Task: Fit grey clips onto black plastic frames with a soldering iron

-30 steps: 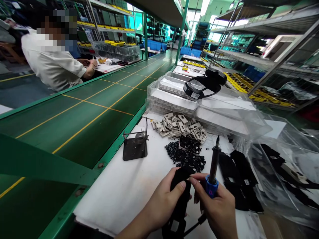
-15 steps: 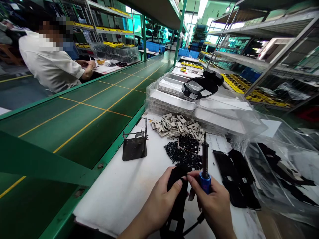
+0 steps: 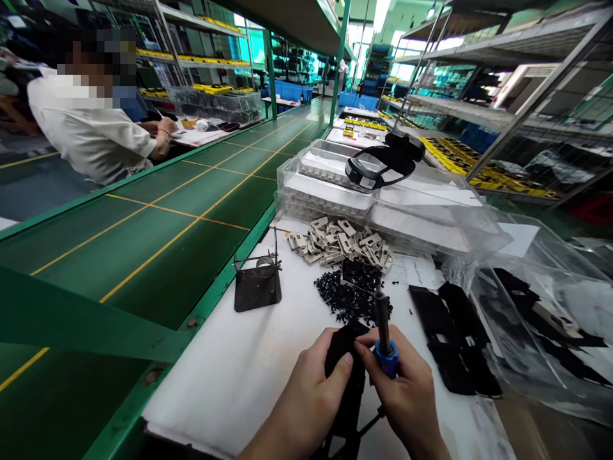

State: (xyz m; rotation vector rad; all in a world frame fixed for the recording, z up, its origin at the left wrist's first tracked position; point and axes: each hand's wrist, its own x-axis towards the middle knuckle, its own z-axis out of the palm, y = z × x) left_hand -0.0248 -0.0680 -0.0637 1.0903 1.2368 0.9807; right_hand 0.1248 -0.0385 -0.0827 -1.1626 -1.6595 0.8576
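My left hand [image 3: 311, 390] is closed around a long black strip-like part [image 3: 352, 383] with a cut-out near its lower end. In my right hand [image 3: 405, 386] is a soldering iron [image 3: 383, 326] with a blue collar, its tip pointing away from me, up and forward. The right thumb and forefinger pinch at the black part's upper edge; anything tiny between them is hidden. Just beyond the hands lies a heap of small black pieces [image 3: 345, 297]. Behind it is a pile of beige plastic parts [image 3: 335, 241].
A metal iron stand [image 3: 257, 287] rests on the white tabletop [image 3: 215, 377]. More black parts [image 3: 454, 338] lie at right, beside clear plastic bins [image 3: 541, 319]. Stacked clear trays [image 3: 330, 191] carry a black strapped device [image 3: 383, 166]. Left runs a green conveyor [image 3: 177, 223]; a person [image 3: 90, 128] sits beyond.
The soldering iron has tipped forward, so its tip sits lower and further left. My right fingers stay at the black part's edge. The view has shifted slightly.
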